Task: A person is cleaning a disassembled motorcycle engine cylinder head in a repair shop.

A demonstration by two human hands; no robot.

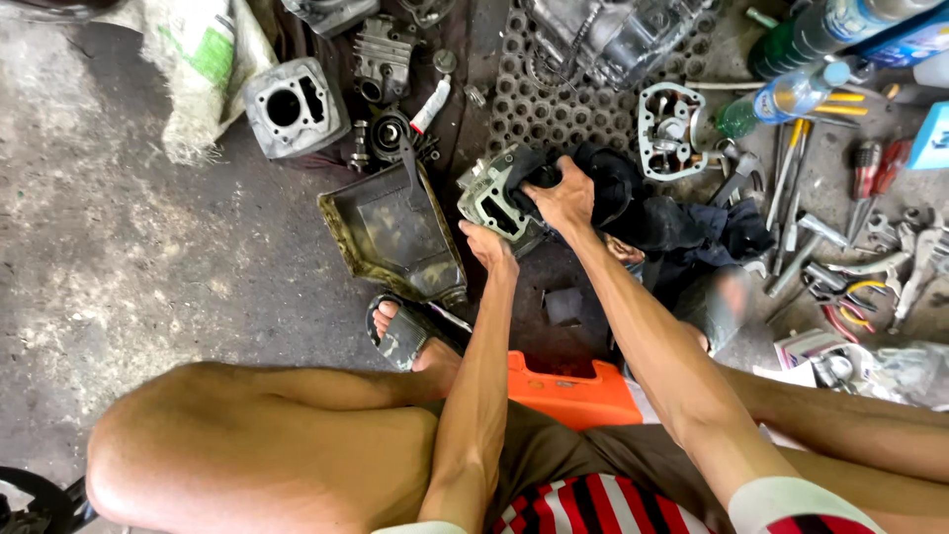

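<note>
Hands at work on a grimy workshop floor [148, 247]: we crouch over a grey metal engine cylinder [491, 198], which lies on the ground just beside a dirty rectangular oil tray [395, 232]. Our left hand [488, 247] steadies the cylinder from its near edge, its grip closed against the casting, though the fingertips are hidden beneath it. Our right hand [563, 193] is clenched on a black rag [633, 203] pressed into the cylinder's top; the bore itself is covered by cloth and fingers, so we cannot make out its inside. A second cylinder block [292, 107] sits well apart at upper left, near a crumpled white sack with green markings [203, 49], cut off by the frame's top edge. A larger engine case [613, 35] is likewise cropped at the top. At upper right, a dark green bottle [811, 35] and a clear bottle with a blue band [786, 99] lie beside spanners and screwdrivers [791, 188]; their labels are too small to make out. An orange plastic stool [568, 396] shows between our knees.
</note>
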